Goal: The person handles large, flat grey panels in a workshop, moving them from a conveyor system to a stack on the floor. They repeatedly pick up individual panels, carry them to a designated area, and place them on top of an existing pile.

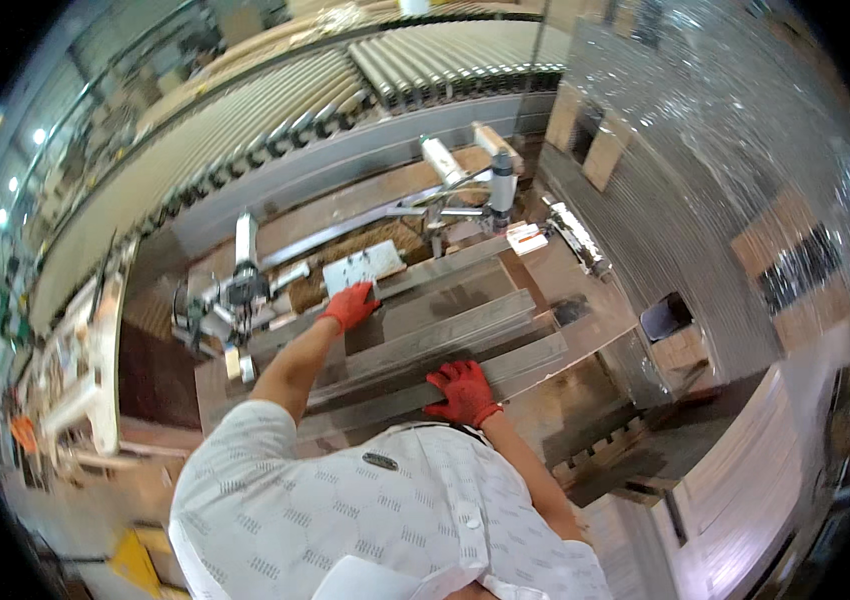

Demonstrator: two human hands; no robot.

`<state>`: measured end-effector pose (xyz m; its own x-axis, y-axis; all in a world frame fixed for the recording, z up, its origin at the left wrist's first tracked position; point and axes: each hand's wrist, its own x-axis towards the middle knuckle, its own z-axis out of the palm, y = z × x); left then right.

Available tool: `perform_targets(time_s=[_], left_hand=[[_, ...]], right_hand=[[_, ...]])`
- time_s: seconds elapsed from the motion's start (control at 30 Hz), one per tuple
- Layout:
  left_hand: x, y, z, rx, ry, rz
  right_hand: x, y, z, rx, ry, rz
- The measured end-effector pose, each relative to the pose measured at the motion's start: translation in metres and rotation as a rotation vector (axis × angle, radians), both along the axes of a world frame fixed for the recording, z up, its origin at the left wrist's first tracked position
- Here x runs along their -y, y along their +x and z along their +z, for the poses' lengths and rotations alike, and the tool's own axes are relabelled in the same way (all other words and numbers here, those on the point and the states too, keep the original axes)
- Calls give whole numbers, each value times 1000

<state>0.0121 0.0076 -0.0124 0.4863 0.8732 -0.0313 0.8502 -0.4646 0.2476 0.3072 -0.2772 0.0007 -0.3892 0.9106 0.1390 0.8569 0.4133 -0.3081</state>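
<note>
My left hand, in a red glove, lies with its fingers stretched out at the far grey-brown strip, beside a white plate with dark marks. My right hand, also red-gloved, rests with fingers apart on the near grey-brown strip, close to my body. Between the hands runs a middle strip, roughly parallel to the other two. All three lie across a brown work table. What is under each palm is hidden.
Behind the strips stand clamp-like devices with white cylinders and a grey cylinder. A small white-and-orange box sits at the table's far right. Stacked boards under plastic wrap rise at right. A roller conveyor spans the back.
</note>
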Motion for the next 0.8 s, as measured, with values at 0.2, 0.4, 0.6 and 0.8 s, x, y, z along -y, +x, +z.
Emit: perform_targets(time_s=[0.2,0.4,0.6,0.8], left_hand=[[3,1,9,42,49,-37],[19,2,29,97,112,-40],[45,5,58,191,-56,-171],[117,33,159,320,10,-151]], right_hand=[[-1,3,-8,-23,-44,13],[4,3,-5,15,-56,7],[6,1,-18,4,-13,-10],[2,4,-4,-65,-75,28]])
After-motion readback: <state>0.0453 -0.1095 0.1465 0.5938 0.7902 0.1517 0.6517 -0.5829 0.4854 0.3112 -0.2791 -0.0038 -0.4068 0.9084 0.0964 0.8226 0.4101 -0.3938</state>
